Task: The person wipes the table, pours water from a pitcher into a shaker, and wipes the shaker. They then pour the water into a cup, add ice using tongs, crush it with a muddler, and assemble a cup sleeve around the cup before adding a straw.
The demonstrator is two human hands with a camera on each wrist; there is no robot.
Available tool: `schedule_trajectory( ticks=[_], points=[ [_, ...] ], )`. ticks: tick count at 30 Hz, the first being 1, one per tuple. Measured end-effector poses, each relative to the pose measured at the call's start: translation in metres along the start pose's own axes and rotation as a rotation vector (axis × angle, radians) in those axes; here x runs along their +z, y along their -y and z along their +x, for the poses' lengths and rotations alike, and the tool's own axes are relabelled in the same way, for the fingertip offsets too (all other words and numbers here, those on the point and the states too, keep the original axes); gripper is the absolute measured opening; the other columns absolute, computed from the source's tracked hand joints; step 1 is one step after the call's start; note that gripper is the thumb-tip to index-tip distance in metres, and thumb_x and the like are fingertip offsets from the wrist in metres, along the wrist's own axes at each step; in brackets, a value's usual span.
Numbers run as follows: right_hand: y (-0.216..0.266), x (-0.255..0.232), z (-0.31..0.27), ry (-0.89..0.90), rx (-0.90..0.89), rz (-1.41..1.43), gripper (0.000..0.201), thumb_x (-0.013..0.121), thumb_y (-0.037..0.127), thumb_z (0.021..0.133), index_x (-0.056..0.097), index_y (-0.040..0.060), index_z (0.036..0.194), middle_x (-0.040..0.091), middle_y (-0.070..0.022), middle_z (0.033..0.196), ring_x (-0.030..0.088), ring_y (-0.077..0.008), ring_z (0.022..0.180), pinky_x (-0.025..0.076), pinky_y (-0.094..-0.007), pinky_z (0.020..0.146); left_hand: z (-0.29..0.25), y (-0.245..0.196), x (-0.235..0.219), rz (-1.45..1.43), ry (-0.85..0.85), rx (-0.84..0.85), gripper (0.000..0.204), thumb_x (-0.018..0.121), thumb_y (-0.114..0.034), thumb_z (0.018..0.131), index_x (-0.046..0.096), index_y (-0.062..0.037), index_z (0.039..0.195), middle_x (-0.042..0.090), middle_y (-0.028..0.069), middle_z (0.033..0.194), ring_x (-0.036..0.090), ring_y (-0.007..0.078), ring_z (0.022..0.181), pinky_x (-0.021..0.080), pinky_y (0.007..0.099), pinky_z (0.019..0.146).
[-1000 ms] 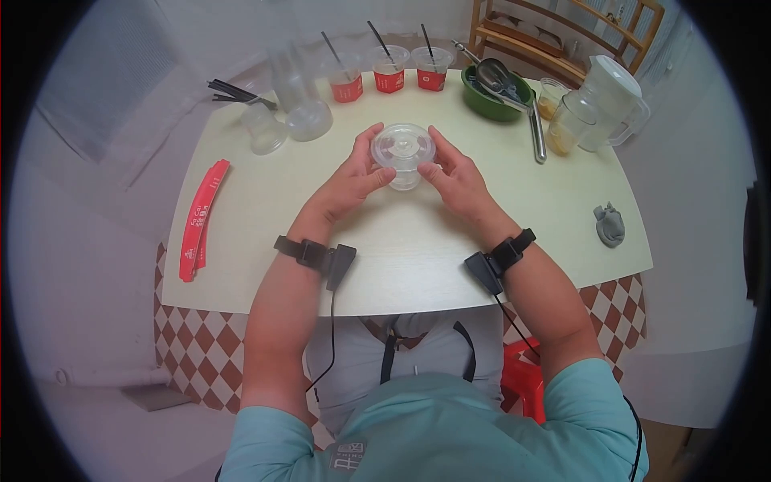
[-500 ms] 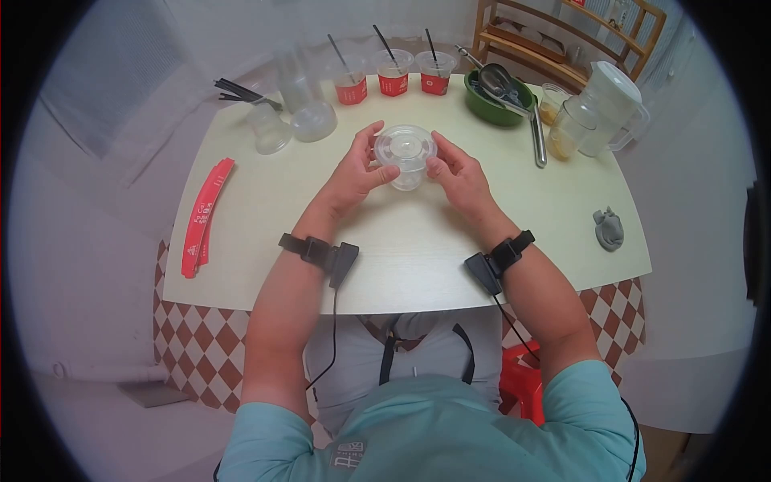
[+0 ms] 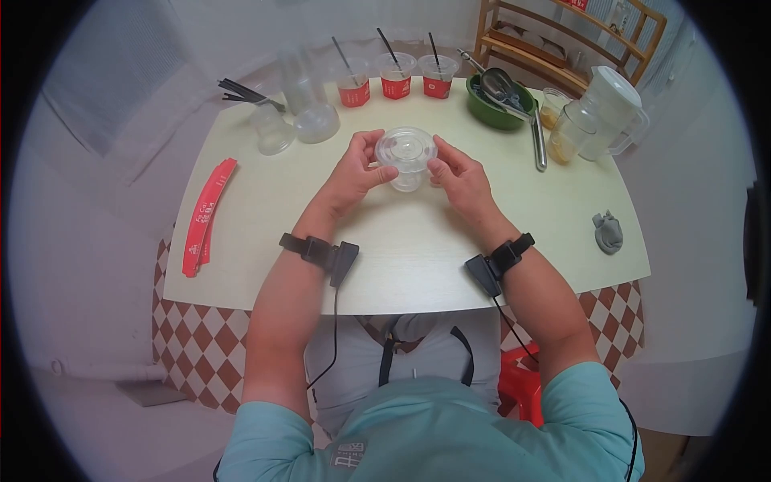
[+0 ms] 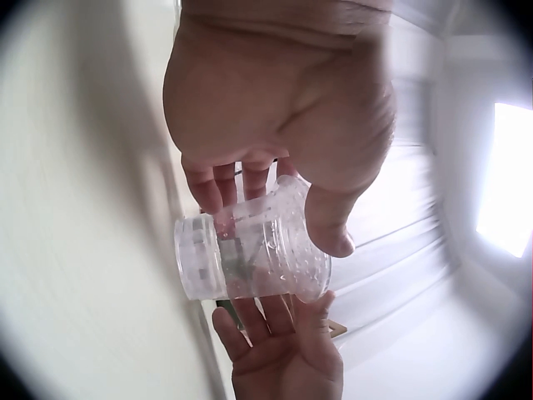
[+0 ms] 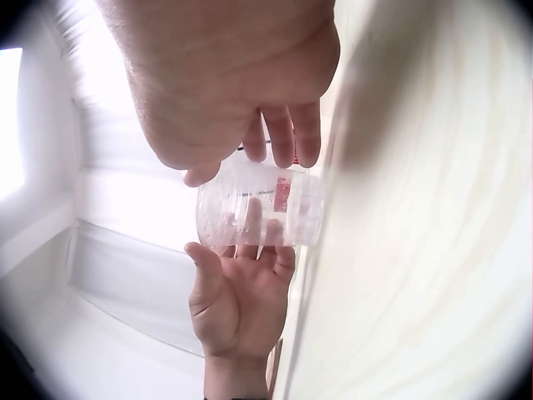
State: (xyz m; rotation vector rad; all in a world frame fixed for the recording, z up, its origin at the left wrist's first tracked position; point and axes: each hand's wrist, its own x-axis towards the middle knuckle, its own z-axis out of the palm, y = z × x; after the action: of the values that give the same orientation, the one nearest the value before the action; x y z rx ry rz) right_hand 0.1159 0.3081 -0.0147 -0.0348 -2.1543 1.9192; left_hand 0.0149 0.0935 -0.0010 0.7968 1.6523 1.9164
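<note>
A clear plastic cup with a clear lid (image 3: 406,149) stands upright at the middle of the table, between both hands. My left hand (image 3: 358,172) holds its left side, thumb toward me and fingers round the far side. On the right side my right hand (image 3: 461,178) holds it the same way, thumb near the lid's rim. In the left wrist view the cup (image 4: 254,250) shows droplets on its wall near the lid. The right wrist view shows the cup (image 5: 258,204) between the fingers of both hands.
Three red-labelled cups (image 3: 396,87) with black straws stand at the back. Stacked clear cups (image 3: 316,124) and black straws (image 3: 245,92) lie back left, red sleeves (image 3: 207,217) left. A green bowl (image 3: 496,116), pitcher (image 3: 604,112) and grey cloth (image 3: 608,233) are to the right.
The view has shifted slightly, so the table's things appear a little lower. Both hands keep hold of the lidded cup, with small shifts of the fingers.
</note>
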Motion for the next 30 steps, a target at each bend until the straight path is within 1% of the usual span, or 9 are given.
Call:
schedule_trajectory(
  ticks=[3,10,15,19,23,25,26,28,30],
  points=[
    [-0.010,0.002,0.002,0.007,-0.128,-0.081,0.066,0.071,0.027,0.096,0.044,0.0029,0.151,0.067,-0.0114,0.125,0.062,-0.0148,0.109,0.052,-0.0307,0.090,-0.001,0.003,0.000,0.078,0.019,0.039,0.096,0.086,-0.019,0.081,0.026,-0.0019,0.153,0.047,0.0124,0.146,0.047,0.0221,0.135,0.042,0.0352,0.111],
    [-0.007,0.002,0.002,-0.008,-0.057,-0.003,0.063,0.072,0.026,0.096,0.047,0.0039,0.150,0.067,-0.0115,0.123,0.065,-0.0157,0.105,0.055,-0.0303,0.086,-0.002,0.003,-0.001,0.066,0.018,0.032,0.092,0.083,-0.016,0.085,0.026,-0.0034,0.156,0.046,0.0114,0.147,0.047,0.0221,0.135,0.042,0.0351,0.110],
    [-0.002,0.003,0.002,-0.145,-0.006,0.023,0.046,0.069,0.021,0.097,0.059,0.0026,0.138,0.071,-0.0064,0.103,0.067,-0.0123,0.086,0.056,-0.0270,0.069,0.000,0.005,0.001,0.106,-0.041,0.048,0.085,0.079,-0.012,0.087,0.029,-0.0049,0.155,0.049,0.0096,0.143,0.049,0.0203,0.128,0.044,0.0345,0.106],
    [-0.002,0.001,0.003,-0.149,-0.013,0.053,0.040,0.067,0.018,0.097,0.062,0.0022,0.134,0.071,-0.0052,0.096,0.067,-0.0126,0.084,0.056,-0.0275,0.069,-0.002,0.002,0.003,0.107,-0.085,0.068,0.080,0.076,-0.008,0.087,0.032,-0.0057,0.154,0.052,0.0074,0.136,0.051,0.0182,0.121,0.046,0.0343,0.101],
    [-0.009,-0.005,0.005,-0.186,0.012,0.107,0.029,0.066,0.018,0.098,0.066,0.0000,0.121,0.069,-0.0053,0.091,0.065,-0.0106,0.075,0.055,-0.0254,0.064,-0.001,-0.002,-0.002,0.066,-0.132,0.125,0.073,0.075,-0.007,0.088,0.037,-0.0049,0.150,0.052,0.0070,0.134,0.052,0.0169,0.118,0.046,0.0326,0.100],
    [-0.007,-0.004,0.005,-0.176,0.017,0.123,0.025,0.065,0.018,0.098,0.067,-0.0008,0.115,0.068,-0.0050,0.088,0.064,-0.0097,0.072,0.054,-0.0247,0.063,0.003,0.004,-0.007,0.014,-0.273,0.237,0.047,0.072,-0.007,0.091,0.054,-0.0029,0.134,0.060,0.0058,0.119,0.058,0.0136,0.103,0.050,0.0289,0.091],
    [-0.003,-0.003,0.003,-0.197,0.046,0.111,0.020,0.065,0.019,0.099,0.066,-0.0003,0.106,0.066,-0.0030,0.082,0.061,-0.0083,0.067,0.052,-0.0244,0.059,0.004,0.004,-0.011,0.027,-0.291,0.240,0.047,0.072,-0.007,0.091,0.054,-0.0029,0.134,0.060,0.0058,0.119,0.058,0.0136,0.103,0.050,0.0289,0.091],
    [0.002,-0.003,0.001,-0.204,0.070,0.103,0.019,0.065,0.019,0.099,0.066,0.0002,0.098,0.063,-0.0010,0.077,0.059,-0.0070,0.063,0.050,-0.0240,0.056,0.005,0.000,-0.016,0.031,-0.586,0.139,0.022,0.069,-0.009,0.094,0.063,-0.0023,0.114,0.064,0.0030,0.097,0.061,0.0100,0.082,0.052,0.0254,0.076],
    [0.003,-0.006,0.000,-0.189,0.136,0.046,0.025,0.062,0.025,0.102,0.062,0.0038,0.088,0.055,0.0033,0.067,0.050,-0.0046,0.057,0.042,-0.0238,0.050,0.001,-0.013,-0.024,-0.027,-0.685,0.212,0.016,0.069,-0.010,0.094,0.064,-0.0013,0.106,0.063,0.0020,0.088,0.059,0.0095,0.074,0.051,0.0247,0.069]
  ],
)
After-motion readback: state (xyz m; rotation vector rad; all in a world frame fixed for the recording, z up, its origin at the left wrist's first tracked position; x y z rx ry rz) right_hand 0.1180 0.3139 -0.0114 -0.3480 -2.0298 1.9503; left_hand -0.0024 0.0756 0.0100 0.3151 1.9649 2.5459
